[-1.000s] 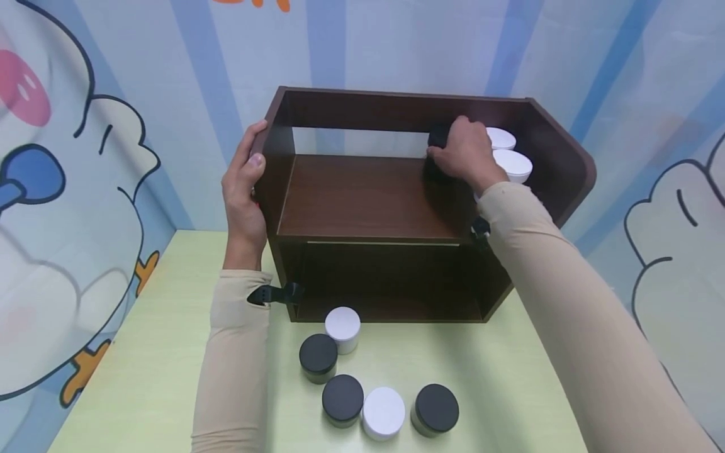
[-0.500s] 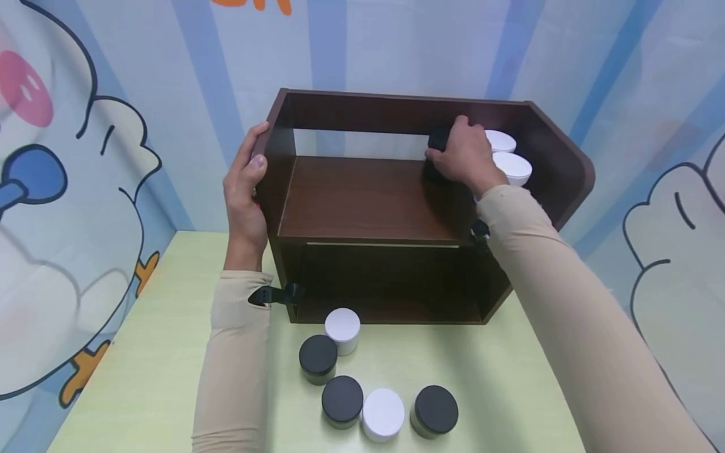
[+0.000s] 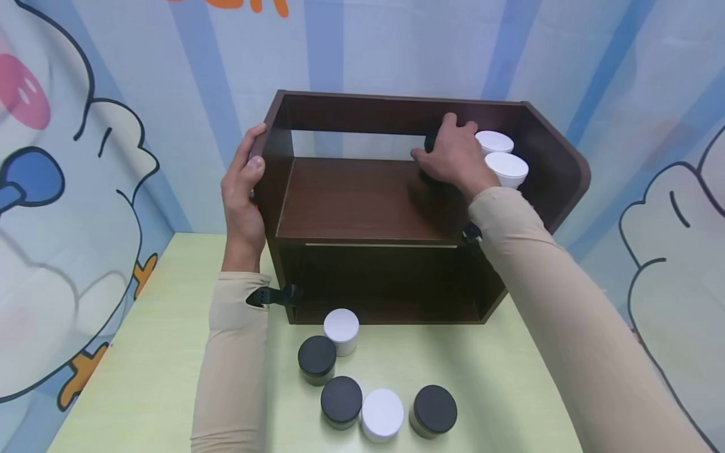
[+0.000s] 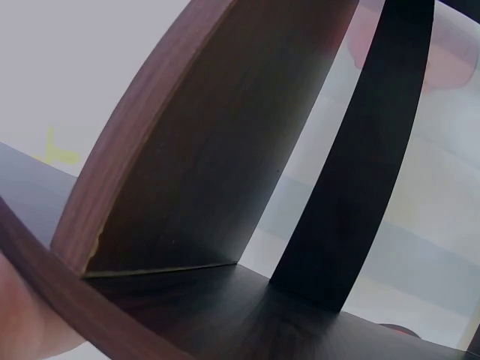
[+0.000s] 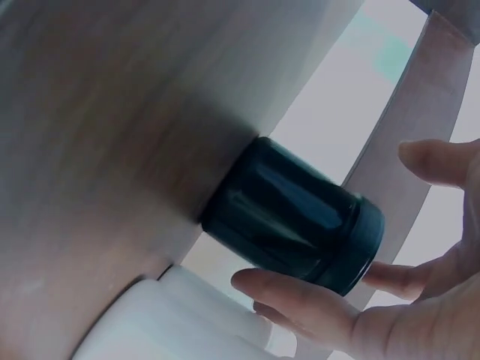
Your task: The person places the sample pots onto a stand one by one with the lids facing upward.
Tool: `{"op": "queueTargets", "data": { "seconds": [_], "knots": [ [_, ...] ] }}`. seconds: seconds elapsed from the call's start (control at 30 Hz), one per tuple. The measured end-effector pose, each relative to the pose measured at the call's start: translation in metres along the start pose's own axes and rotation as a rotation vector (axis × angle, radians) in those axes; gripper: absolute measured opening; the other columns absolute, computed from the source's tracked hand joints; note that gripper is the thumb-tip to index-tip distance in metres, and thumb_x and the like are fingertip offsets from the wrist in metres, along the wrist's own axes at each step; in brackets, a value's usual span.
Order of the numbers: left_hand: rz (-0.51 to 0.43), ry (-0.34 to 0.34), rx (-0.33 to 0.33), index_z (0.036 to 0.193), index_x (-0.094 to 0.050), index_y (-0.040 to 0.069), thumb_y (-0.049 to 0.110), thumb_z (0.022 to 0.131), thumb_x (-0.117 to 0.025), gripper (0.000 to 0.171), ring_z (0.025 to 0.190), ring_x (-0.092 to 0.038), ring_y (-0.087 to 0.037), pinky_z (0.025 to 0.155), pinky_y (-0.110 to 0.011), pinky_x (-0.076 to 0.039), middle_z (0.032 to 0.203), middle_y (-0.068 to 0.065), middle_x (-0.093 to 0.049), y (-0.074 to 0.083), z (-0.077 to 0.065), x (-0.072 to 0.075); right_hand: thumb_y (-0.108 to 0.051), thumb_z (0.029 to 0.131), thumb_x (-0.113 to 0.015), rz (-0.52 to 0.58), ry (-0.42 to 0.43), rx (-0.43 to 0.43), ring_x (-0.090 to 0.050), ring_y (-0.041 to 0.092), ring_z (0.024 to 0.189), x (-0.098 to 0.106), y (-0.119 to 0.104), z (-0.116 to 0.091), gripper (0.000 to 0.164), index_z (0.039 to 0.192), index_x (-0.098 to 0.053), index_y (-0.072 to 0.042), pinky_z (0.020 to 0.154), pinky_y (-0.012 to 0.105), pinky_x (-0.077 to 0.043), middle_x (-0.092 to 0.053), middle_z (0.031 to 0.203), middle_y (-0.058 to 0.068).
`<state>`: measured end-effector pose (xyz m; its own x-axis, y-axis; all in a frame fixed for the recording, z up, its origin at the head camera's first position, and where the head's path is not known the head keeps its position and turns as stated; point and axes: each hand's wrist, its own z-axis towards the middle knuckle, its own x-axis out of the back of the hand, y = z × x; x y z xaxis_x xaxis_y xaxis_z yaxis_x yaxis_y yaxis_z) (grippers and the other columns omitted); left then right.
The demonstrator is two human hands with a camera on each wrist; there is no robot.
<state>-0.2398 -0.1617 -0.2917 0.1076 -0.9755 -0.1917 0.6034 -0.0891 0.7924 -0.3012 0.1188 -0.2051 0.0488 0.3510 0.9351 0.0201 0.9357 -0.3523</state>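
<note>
My left hand point(image 3: 243, 189) grips the left side panel of a dark brown wooden shelf unit point(image 3: 351, 198), thumb on the front edge. In the left wrist view part of that hand shows at the lower left, behind the wood. My right hand point(image 3: 455, 154) is over the upper shelf, around a black jar point(image 5: 292, 214) that stands upright on the boards. Its thumb point(image 5: 431, 161) is spread away from the jar, while another finger point(image 5: 292, 292) lies along the jar's side. Just right of the hand stand two white jars point(image 3: 494, 141), partly hidden by it.
On the pale green table point(image 3: 141, 365) before the shelf unit stand several lidded jars: a white jar point(image 3: 342, 327) near the lower shelf, a black jar point(image 3: 317, 357) beside it, and others nearer me, including a black jar point(image 3: 433, 409) at the right. A printed cloth point(image 3: 385, 44) hangs behind.
The right thumb and fingers have spread away from the black jar on the upper shelf, and the hand has shifted slightly left. My left hand keeps its hold on the side panel.
</note>
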Motion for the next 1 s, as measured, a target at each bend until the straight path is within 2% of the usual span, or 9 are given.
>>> {"op": "queueTargets", "data": {
  "seconds": [0.23, 0.57, 0.87, 1.0],
  "knots": [
    [-0.024, -0.002, -0.003, 0.143, -0.055, 0.025, 0.035, 0.094, -0.041, 0.052, 0.123, -0.051, -0.025, 0.096, -0.035, -0.044, 0.143, -0.008, -0.054, 0.0, 0.001, -0.001, -0.045, 0.097, -0.053, 0.006, 0.018, 0.013, -0.048, 0.045, 0.132, 0.003, -0.002, -0.004, 0.085, 0.157, -0.013, -0.001, 0.112, 0.055, -0.042, -0.023, 0.156, 0.033],
    [-0.013, 0.002, -0.006, 0.142, -0.056, 0.026, 0.037, 0.093, -0.041, 0.053, 0.122, -0.05, -0.025, 0.093, -0.036, -0.044, 0.143, -0.006, -0.054, -0.002, 0.002, -0.001, -0.048, 0.098, -0.051, 0.019, 0.065, 0.036, -0.042, 0.044, 0.141, 0.017, -0.004, -0.007, 0.087, 0.159, -0.01, -0.002, 0.114, 0.056, -0.038, -0.018, 0.161, 0.031],
    [-0.019, 0.007, 0.003, 0.141, -0.057, 0.027, 0.037, 0.093, -0.041, 0.051, 0.118, -0.052, -0.025, 0.091, -0.034, -0.045, 0.14, -0.008, -0.055, -0.002, 0.003, 0.001, -0.051, 0.097, -0.05, 0.057, 0.138, 0.114, -0.044, 0.04, 0.137, 0.031, -0.015, -0.024, 0.082, 0.159, -0.018, -0.007, 0.113, 0.053, -0.039, -0.03, 0.157, 0.025],
    [-0.029, 0.015, 0.004, 0.141, -0.057, 0.026, 0.036, 0.093, -0.042, 0.051, 0.118, -0.052, -0.025, 0.09, -0.034, -0.045, 0.139, -0.008, -0.055, -0.001, 0.002, 0.003, -0.05, 0.098, -0.049, 0.061, 0.143, 0.192, -0.043, 0.039, 0.138, 0.04, -0.017, -0.039, 0.077, 0.157, -0.025, -0.006, 0.114, 0.053, -0.036, -0.037, 0.154, 0.024]
  ]
}}
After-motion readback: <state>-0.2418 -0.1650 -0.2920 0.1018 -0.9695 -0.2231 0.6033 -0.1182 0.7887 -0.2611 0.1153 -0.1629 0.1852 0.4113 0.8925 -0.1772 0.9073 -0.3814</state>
